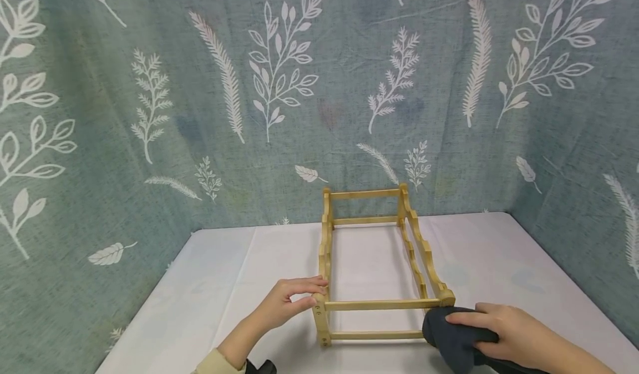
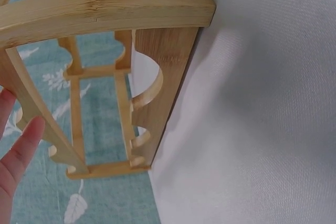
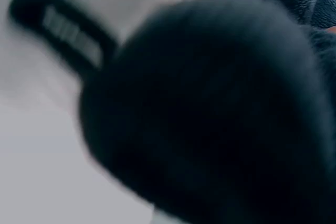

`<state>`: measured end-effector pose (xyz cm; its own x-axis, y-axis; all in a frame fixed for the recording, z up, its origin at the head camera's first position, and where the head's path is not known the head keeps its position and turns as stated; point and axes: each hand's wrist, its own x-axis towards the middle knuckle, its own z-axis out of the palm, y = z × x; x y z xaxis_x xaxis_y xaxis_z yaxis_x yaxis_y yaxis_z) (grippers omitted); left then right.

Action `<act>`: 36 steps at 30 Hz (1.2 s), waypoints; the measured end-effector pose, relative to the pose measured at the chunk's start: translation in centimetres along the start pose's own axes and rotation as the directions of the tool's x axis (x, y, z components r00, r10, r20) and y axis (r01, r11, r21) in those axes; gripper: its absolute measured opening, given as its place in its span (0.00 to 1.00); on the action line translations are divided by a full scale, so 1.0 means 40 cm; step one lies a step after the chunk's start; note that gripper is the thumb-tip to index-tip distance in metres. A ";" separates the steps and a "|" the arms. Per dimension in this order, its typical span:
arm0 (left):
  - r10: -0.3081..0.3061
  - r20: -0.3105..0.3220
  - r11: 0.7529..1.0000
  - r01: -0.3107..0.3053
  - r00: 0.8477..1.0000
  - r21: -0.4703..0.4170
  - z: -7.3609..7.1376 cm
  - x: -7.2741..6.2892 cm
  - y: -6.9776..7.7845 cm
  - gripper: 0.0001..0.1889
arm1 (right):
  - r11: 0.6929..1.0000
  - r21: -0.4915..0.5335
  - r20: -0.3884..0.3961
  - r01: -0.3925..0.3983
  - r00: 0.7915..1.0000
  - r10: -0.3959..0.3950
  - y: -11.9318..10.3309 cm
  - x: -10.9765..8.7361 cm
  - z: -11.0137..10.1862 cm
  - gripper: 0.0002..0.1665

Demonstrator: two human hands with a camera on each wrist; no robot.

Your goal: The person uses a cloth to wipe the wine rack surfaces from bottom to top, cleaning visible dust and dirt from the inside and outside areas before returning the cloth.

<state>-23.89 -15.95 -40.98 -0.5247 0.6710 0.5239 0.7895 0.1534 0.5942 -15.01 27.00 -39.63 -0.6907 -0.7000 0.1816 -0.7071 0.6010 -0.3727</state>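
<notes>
A light wooden rack (image 1: 381,305) with scalloped side boards stands on the white-covered table, its narrow end facing me. My left hand (image 1: 287,303) touches the near left corner of the rack, fingers fairly straight over the top rail and thumb by the corner. In the left wrist view, fingers (image 2: 23,148) show beside a side board. My right hand (image 1: 514,329) grips a dark blue-grey cloth (image 1: 456,335) against the rack's near right corner, hiding part of that post. Close up in the right wrist view, the cloth (image 3: 210,103) hangs with a blurred label tab.
The white table cover (image 1: 214,274) extends around the rack. Patterned green-grey fabric (image 1: 339,85) hangs behind and on both sides. A small black object (image 1: 262,367) shows below my left wrist at the bottom edge.
</notes>
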 end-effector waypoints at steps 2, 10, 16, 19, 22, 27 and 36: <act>-0.014 -0.003 1.000 0.013 1.000 -0.010 0.000 0.000 0.002 0.09 | 0.998 -0.017 0.093 -0.059 0.994 0.061 0.005 0.005 0.025 0.33; -0.026 0.001 0.999 0.026 1.000 -0.025 -0.001 0.001 0.010 0.10 | 0.990 -0.002 0.201 -0.142 0.970 0.140 0.023 0.006 0.079 0.29; -0.054 0.006 0.998 0.054 0.999 -0.018 0.001 0.000 0.007 0.10 | 0.996 0.055 0.110 -0.069 0.992 0.063 0.020 -0.002 0.032 0.33; -0.059 0.007 0.998 0.060 0.998 -0.015 0.001 0.000 0.008 0.11 | 0.999 0.027 -0.003 0.029 1.000 -0.029 0.014 -0.006 -0.005 0.36; -0.056 0.000 0.998 0.056 0.998 -0.008 -0.001 0.003 0.016 0.11 | 0.995 -0.037 -0.104 0.095 0.990 -0.098 0.006 -0.005 -0.039 0.40; -0.040 -0.006 0.999 0.040 0.999 0.005 -0.005 0.009 0.033 0.09 | 0.988 -0.101 -0.174 0.118 0.976 -0.134 -0.011 0.005 -0.062 0.42; -0.044 -0.002 0.999 0.044 0.999 -0.003 -0.007 0.014 0.053 0.09 | 0.972 -0.217 -0.156 0.096 0.979 -0.131 -0.140 0.092 -0.015 0.37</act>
<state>-22.61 -15.44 -39.26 -0.5593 0.6625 0.4982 0.7649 0.1807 0.6183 -13.68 21.31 -36.32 -0.6070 -0.7040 0.3687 -0.7860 0.6003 -0.1476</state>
